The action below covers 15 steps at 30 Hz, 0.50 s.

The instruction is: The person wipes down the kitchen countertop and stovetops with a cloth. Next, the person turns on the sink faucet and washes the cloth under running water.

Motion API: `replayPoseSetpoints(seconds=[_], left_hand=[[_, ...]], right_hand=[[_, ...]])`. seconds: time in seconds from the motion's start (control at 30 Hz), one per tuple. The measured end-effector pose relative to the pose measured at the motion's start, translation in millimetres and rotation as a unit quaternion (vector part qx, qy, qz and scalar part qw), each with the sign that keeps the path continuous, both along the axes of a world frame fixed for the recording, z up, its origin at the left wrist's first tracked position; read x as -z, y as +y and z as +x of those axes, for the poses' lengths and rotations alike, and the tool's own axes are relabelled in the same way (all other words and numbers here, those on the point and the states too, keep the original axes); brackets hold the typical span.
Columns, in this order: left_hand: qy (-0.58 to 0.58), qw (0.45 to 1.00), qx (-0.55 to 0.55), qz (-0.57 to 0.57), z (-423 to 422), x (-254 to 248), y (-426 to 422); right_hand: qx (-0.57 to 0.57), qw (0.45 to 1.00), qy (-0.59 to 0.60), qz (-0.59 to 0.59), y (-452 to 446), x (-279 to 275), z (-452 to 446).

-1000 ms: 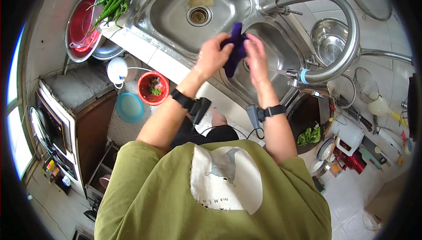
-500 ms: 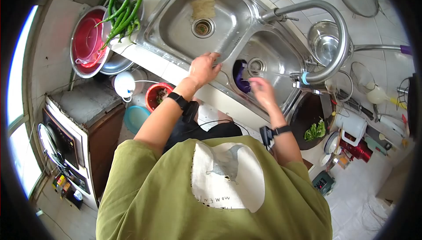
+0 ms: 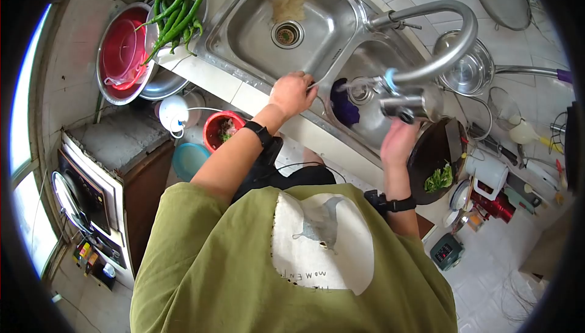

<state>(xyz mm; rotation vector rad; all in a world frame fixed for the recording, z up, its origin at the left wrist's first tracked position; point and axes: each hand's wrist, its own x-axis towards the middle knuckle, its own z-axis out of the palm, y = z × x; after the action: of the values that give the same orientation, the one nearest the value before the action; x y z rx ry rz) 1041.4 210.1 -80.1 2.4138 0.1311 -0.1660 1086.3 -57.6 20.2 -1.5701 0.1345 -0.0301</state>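
Note:
My left hand rests at the front rim of the sink, fingers curled in around something thin and dark that I cannot make out. My right hand is raised at the metal faucet head, gripping it from below; the head hides its fingertips. Water runs from the spout toward the drain of the smaller basin. A wet purple cloth lies in that basin, beside the drain, touched by neither hand. In the larger basin, a tan piece of cloth lies behind the drain.
Green chilies fill a bowl at the back left, near a red basin. Below are a red bucket and a blue basin. At right are a steel pot, a dark board with greens, and knives.
The purple cloth went from both hands into the smaller basin. My right hand moved to the faucet head, which has swung left over the basin. My left hand moved to the rim and curled.

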Motion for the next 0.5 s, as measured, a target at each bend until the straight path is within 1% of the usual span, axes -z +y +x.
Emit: replayPoseSetpoints(seconds=[0.03,0.07,0.1,0.17,0.2,0.27,0.3,0.33,0.37,0.4,0.47,0.5], left_hand=[[0.001,1.0,-0.001,0.004,0.8,-1.5,-0.2],[0.001,1.0,-0.001,0.004,0.9,-3.0,0.0],[0.005,1.0,0.0,-0.002,1.0,-4.5,0.6],[0.01,1.0,-0.002,-0.007,1.6,-5.0,1.6],[0.011,1.0,-0.004,-0.009,2.1,-4.9,1.8],[0.014,1.0,-0.008,-0.011,1.9,-5.0,2.2],[0.018,1.0,-0.009,-0.009,1.8,-4.9,1.7],[0.023,1.0,-0.01,-0.007,1.8,-5.0,1.2],[0.023,1.0,-0.012,-0.008,1.8,-5.3,1.0],[0.026,1.0,-0.01,-0.007,1.6,-5.9,1.2],[0.028,1.0,-0.01,-0.005,2.0,-8.5,2.1],[0.033,0.999,-0.011,-0.007,1.8,-10.6,1.8]], right_hand=[[-0.034,0.993,-0.035,-0.106,9.5,1.4,-2.6],[-0.053,0.981,-0.064,-0.178,18.7,3.1,-2.0],[-0.061,0.975,-0.074,-0.201,27.3,4.4,0.2],[-0.064,0.982,-0.054,-0.17,36.5,4.4,5.5],[-0.041,0.99,-0.025,-0.132,33.9,11.1,7.3],[-0.021,0.995,0.005,-0.093,39.5,13.6,11.0],[-0.041,0.999,-0.001,0.02,42.7,14.2,13.3],[-0.059,0.989,-0.006,0.134,49.3,10.1,15.8],[-0.11,0.982,0.023,0.152,64.9,-3.7,18.5],[-0.112,0.982,0.023,0.152,64.3,5.6,21.2],[-0.167,0.975,0.098,0.112,63.8,33.3,28.4],[-0.121,0.987,0.1,0.028,68.6,44.2,34.3]])
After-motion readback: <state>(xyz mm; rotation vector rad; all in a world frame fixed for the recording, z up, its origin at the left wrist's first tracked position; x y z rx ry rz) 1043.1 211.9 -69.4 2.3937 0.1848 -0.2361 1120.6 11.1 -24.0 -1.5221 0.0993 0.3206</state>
